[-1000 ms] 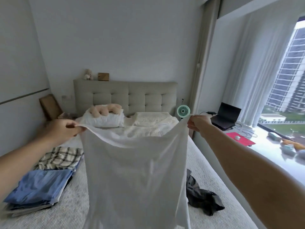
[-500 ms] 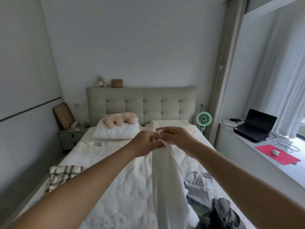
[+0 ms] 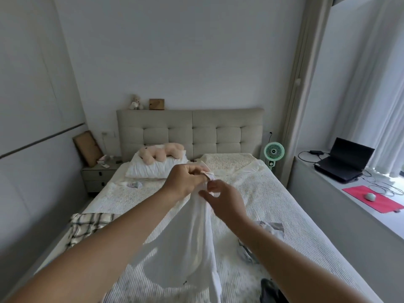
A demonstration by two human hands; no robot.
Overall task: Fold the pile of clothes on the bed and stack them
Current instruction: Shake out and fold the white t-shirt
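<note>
Left hand (image 3: 185, 182) pinches white garment (image 3: 192, 237) aloft.

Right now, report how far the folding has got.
Done: a plaid garment lies flat at the bed's left edge. In hand: the left hand grips a white garment at its top, and the right hand is against it. Left: crumpled grey clothes on the right.

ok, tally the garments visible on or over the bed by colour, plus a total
White: 1, the white garment held up by the left hand, right hand at its top.
Plaid: 1, the plaid garment on the bed's left side.
Grey: 1, the grey garment behind the right forearm.
Dark: 1, the dark garment at the bottom edge.
Total: 4
</note>
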